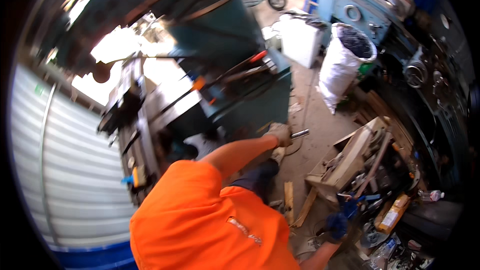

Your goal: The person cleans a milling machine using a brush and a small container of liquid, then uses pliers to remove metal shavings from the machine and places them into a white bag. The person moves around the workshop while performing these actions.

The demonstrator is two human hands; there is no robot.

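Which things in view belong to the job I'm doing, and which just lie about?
Job: metal cylinder, held in the left hand; right hand, hold unclear.
Apparently just lying about: white sack, plastic bottle, yellow package.

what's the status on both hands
Left hand gripping shiny metal tube. Right hand near wooden crate, grip unclear. Clutter close by right hand.

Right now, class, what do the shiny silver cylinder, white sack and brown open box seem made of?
Shiny silver cylinder: probably smooth metal; bright highlights.
White sack: perhaps matte plastic or cloth; crinkled folds.
Brown open box: apparently rough wood; plank sides.
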